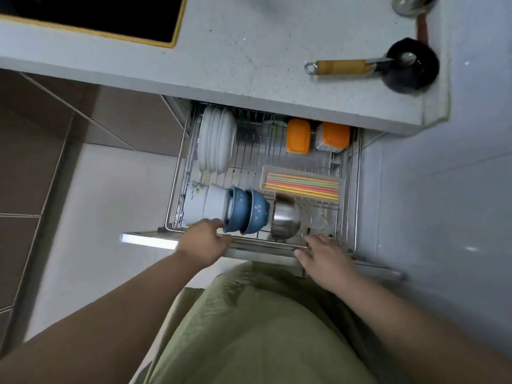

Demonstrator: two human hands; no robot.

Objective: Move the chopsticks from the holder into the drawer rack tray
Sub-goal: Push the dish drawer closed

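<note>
Several coloured chopsticks (302, 186) in orange, green, pink and yellow lie flat in a clear tray (270, 171) on the right of the pulled-out wire drawer rack (347, 195). My left hand (204, 240) rests on the drawer's front edge beside the blue bowls, fingers bent, nothing in it. My right hand (322, 254) lies on the same front edge at the right, fingers spread and empty. No chopstick holder shows in this view.
White plates (216, 139) stand at the rack's back left, white and blue bowls (246, 210) and a steel bowl (285, 217) at the front. Two orange-lidded boxes (298, 135) sit at the back. A small black pan (410, 65) sits on the counter (249, 51) above.
</note>
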